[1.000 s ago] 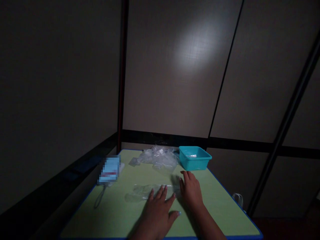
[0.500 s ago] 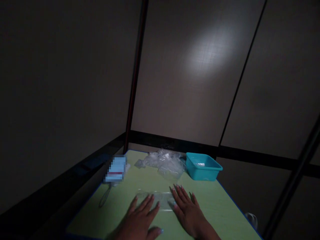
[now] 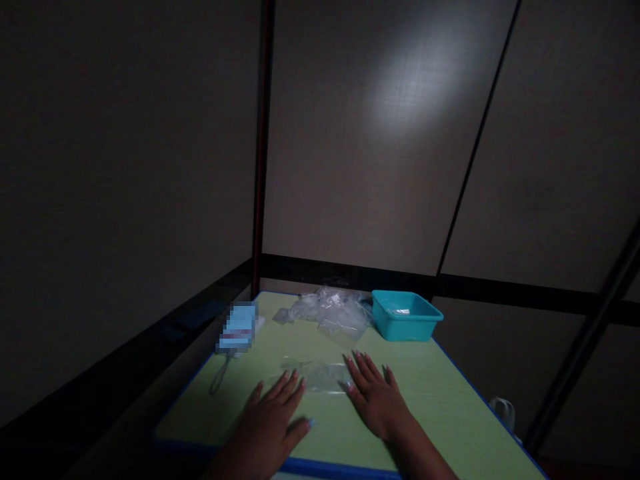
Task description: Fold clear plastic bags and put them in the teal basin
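Observation:
A clear plastic bag [image 3: 324,379] lies flat on the pale green table, between and just beyond my hands. My left hand [image 3: 273,420] has its fingers spread, with the fingertips at the bag's left end. Over at the right end, my right hand [image 3: 377,397] rests with fingers stretched out, its thumb and index finger at the bag's edge. Neither hand grips anything. Whether the fingertips press on the plastic or only touch beside it is hard to make out in the dim light.
A heap of crumpled clear plastic bags [image 3: 333,310] lies at the table's far side. Beside it stands a turquoise plastic basin [image 3: 407,327] with something shiny inside. A pixelated light-blue rectangular object [image 3: 239,327] with a looped strap [image 3: 219,377] sits at the left edge. Blue trim edges the table [image 3: 425,427].
The camera view has shifted, bringing the table's near edge into sight. My left hand has drawn back slightly from the bag. The right hand stays spread at the bag's right end.

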{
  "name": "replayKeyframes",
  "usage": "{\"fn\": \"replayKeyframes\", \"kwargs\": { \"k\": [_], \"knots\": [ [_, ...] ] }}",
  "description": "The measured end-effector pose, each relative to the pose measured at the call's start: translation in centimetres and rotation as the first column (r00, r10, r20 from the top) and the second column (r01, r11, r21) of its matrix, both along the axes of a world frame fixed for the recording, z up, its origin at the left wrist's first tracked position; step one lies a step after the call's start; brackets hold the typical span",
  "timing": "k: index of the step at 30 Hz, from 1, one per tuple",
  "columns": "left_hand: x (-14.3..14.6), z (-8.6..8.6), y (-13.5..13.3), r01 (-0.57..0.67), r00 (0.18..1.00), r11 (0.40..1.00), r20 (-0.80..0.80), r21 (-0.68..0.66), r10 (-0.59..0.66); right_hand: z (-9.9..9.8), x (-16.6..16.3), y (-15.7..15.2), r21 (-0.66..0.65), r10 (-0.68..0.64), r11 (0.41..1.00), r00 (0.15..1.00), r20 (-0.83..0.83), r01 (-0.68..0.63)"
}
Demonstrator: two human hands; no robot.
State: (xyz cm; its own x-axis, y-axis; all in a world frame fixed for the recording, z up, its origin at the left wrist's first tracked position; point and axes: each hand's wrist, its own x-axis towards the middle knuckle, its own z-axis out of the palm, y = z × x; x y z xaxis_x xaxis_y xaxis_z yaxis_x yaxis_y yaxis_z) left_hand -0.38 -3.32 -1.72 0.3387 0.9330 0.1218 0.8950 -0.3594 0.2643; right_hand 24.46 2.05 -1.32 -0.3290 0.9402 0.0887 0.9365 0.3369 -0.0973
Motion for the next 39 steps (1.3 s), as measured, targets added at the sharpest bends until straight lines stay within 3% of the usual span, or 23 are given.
{"fn": "replayKeyframes", "kwargs": {
  "k": [5, 7, 9, 11, 15, 18, 21, 28, 34, 39],
  "knots": [
    [-1.3, 0.3, 0.3, -0.270, 0.958, 0.959, -0.074, 0.085, 0.277, 0.1, -0.1, 0.1, -0.008, -0.012, 1.000, 1.000, 0.002, 0.012],
    [-0.4, 1.0, -0.3, -0.209, 0.976, 0.973, -0.042, 0.096, 0.214, 0.0, -0.1, 0.2, -0.015, -0.017, 1.000, 1.000, -0.001, 0.017],
    [1.5, 1.7, -1.0, 0.010, 1.000, 0.998, -0.002, 0.065, -0.010, -0.1, -0.1, 0.2, -0.018, -0.015, 1.000, 1.000, -0.004, 0.015],
    [4.0, 2.0, -1.3, 0.119, 0.992, 0.992, 0.045, 0.034, -0.120, -0.1, -0.1, 0.3, -0.015, -0.007, 1.000, 1.000, -0.005, 0.007],
    [8.4, 1.5, -0.6, 0.149, 0.982, 0.989, 0.122, -0.009, -0.147, -0.1, 0.1, 0.2, -0.023, 0.001, 1.000, 1.000, 0.015, -0.001],
    [9.3, 0.7, 0.1, 0.089, 0.989, 0.995, 0.119, -0.035, -0.084, 0.0, 0.1, 0.2, -0.027, 0.001, 1.000, 1.000, 0.022, 0.000],
    [7.5, -0.1, 0.3, -0.009, 0.998, 1.000, 0.057, -0.018, 0.010, -0.2, 0.1, 0.3, -0.022, -0.008, 1.000, 1.000, 0.015, 0.008],
    [-0.1, -1.1, 0.7, -0.240, 0.968, 0.969, -0.065, 0.055, 0.243, -0.7, 0.2, 0.7, -0.028, -0.012, 1.000, 1.000, 0.000, 0.012],
    [-2.1, 0.3, 3.1, -0.234, 0.967, 0.966, 0.125, 0.109, 0.220, -0.7, 0.2, 0.6, -0.029, -0.001, 1.000, 1.000, 0.002, 0.001],
    [-2.3, 1.5, 5.4, -0.132, 0.949, 0.991, 0.284, -0.033, 0.136, -0.7, 0.2, 0.5, -0.024, 0.003, 1.000, 1.000, -0.003, -0.003]
  ]
}}
